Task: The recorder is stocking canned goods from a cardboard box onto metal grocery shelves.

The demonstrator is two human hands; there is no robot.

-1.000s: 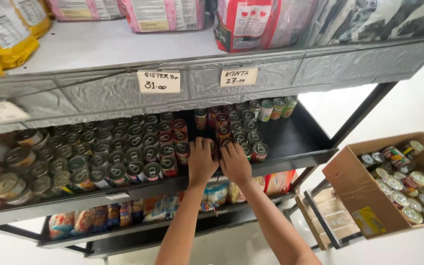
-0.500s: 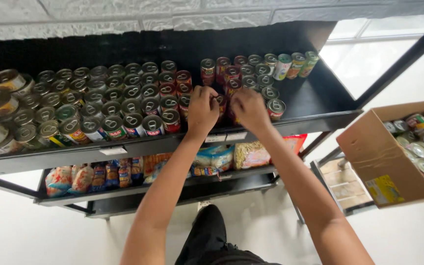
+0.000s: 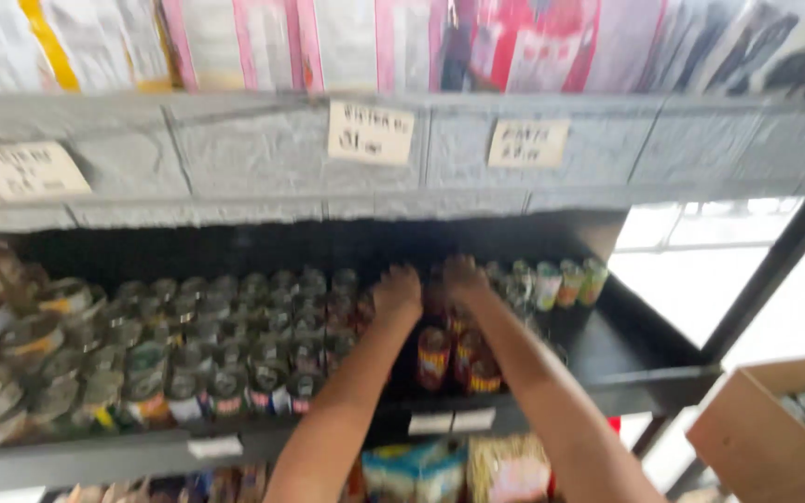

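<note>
Tins on the left: rows of round metal cans [image 3: 188, 363] with shiny lids and coloured paper bands are packed on the dark shelf [image 3: 645, 368], at 9 o'clock from the hands; heavy motion blur smears their outlines.
Left hand: the left hand [image 3: 397, 291] is stretched forward from a bare forearm, palm down, fingers curled over the tops of cans deep in the shelf. Whether one is gripped cannot be told (the fingertips are lost in blur and shadow).
Red-banded cans: a small cluster of red-labelled cans [image 3: 458, 359] stands at the shelf's front edge, at 6 o'clock from the hands, between the two forearms.
Right hand: the right hand [image 3: 463, 278] is held just beside the left, knuckles up, reaching among the same cans; its grip cannot be told either.
Back-row cans: light-labelled cans [image 3: 566, 282] are lined up at 3 o'clock from the right hand.
Upper ledge: a grey, rough-textured shelf front [image 3: 263, 154] carries pale paper tags [image 3: 371, 132]; glossy bags [image 3: 347, 42] above are cut off by the frame.
Cardboard box: a brown box [image 3: 775, 442] is cropped at 4 o'clock, its contents indistinct.
</note>
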